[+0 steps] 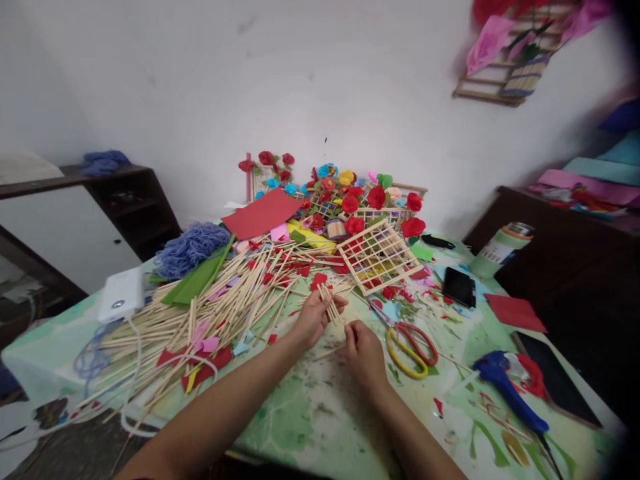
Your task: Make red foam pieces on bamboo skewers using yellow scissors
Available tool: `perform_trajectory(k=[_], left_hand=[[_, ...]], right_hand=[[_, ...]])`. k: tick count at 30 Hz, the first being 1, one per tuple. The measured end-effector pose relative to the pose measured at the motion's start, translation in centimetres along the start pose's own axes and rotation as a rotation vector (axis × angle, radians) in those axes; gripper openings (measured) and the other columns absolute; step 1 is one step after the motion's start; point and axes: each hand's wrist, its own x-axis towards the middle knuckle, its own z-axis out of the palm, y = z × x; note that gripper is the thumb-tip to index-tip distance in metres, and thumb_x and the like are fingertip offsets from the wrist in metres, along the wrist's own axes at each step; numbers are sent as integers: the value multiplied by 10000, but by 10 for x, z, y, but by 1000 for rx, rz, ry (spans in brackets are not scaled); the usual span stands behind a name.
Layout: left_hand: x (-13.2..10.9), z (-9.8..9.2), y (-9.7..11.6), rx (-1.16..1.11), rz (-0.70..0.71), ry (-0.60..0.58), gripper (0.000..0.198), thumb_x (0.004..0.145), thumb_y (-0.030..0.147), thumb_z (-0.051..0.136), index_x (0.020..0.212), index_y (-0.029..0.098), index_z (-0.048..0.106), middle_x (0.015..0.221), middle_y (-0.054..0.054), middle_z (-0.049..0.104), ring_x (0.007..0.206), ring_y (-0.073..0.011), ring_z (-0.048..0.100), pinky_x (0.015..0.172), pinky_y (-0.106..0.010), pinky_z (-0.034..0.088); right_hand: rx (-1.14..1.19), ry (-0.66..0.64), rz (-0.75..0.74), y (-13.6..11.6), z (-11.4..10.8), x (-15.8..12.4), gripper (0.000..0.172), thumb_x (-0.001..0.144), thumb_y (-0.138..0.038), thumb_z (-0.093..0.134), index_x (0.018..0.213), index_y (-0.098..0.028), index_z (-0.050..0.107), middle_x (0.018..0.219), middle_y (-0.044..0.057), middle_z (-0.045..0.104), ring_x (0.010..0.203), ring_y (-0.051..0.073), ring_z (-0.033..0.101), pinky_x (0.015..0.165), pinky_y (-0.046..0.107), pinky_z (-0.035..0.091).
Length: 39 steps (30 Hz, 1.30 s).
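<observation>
Just in front of me, my left hand (314, 319) is closed around several short wooden sticks (330, 304), which stand out above its fingers. My right hand (367, 353) is close beside it, thumb and fingers pinched together near the lower ends of those sticks. Whatever lies between its fingertips is too small to make out. Another thin stick (329, 353) shows just left of my right hand. To the right are scissors (407, 347) with red and yellow handles. A wooden stick lattice (380, 257) leans beyond my hands.
A large pile of loose sticks (240, 293) spreads left, beside blue yarn (193, 250) and a white corded box (120, 295). On the right are a blue glue gun (510, 390), a phone (459, 287) and a bottle (503, 250). Paper flowers (376, 197) stand at the back.
</observation>
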Motion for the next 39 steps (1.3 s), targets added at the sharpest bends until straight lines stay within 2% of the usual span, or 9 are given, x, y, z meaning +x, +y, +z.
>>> perform_trajectory(k=[6,12,16,18,23,27,31,35,39], left_hand=[[2,-6,-6,12,-48,47,166,740,261,601,816,144,511,764,-44,640,758,-148,626,741,-281,474],[5,-8,-8,42,-111,121,197,740,311,606,790,161,488,695,-14,625,677,-135,631,658,-256,489],[6,-9,-10,78,-127,128,212,731,316,614,782,162,477,672,-10,625,650,-130,630,628,-242,489],[7,-9,-11,101,-134,107,227,726,326,618,788,163,473,681,-11,630,650,-130,631,613,-236,486],[6,-7,-13,144,-160,72,260,716,361,620,787,166,463,668,-3,624,635,-131,628,602,-236,477],[4,-6,-15,125,-150,33,296,689,373,644,828,171,478,661,5,614,622,-128,616,609,-241,469],[4,-5,-17,121,-121,15,305,652,376,673,793,153,520,666,7,596,568,-101,568,580,-223,444],[5,-6,-16,132,-81,31,290,639,348,679,801,146,546,725,-17,617,612,-118,577,599,-235,438],[5,-6,-16,115,-109,24,282,673,354,648,826,145,539,800,-49,632,666,-142,592,654,-276,450]], right_hand=[[-128,-224,-151,-4,3,-3,117,786,-265,510,729,-167,539,741,54,575,752,179,494,665,255,331],[-19,-620,-383,3,-33,-2,366,647,-456,656,875,-174,603,888,48,571,841,190,494,737,259,360],[-21,-787,-449,14,-48,-14,320,555,-309,719,844,-200,636,931,29,566,873,192,492,749,252,360],[-27,-765,-397,17,-47,-22,130,632,-179,626,760,-197,639,884,21,578,851,170,497,727,233,355],[77,-607,-217,18,-46,-27,161,690,-88,474,701,-181,606,779,22,602,730,141,509,665,226,361],[361,-286,34,16,-34,-2,123,742,-217,476,697,-163,577,663,21,586,622,144,511,584,240,378],[727,45,225,6,5,27,172,700,-319,535,692,-153,578,633,22,604,566,144,524,559,257,416],[768,112,238,-3,39,34,177,718,-325,510,682,-160,564,633,24,605,571,143,528,560,257,425],[756,129,243,2,46,27,176,737,-311,509,696,-151,570,629,17,586,574,136,513,562,248,416]])
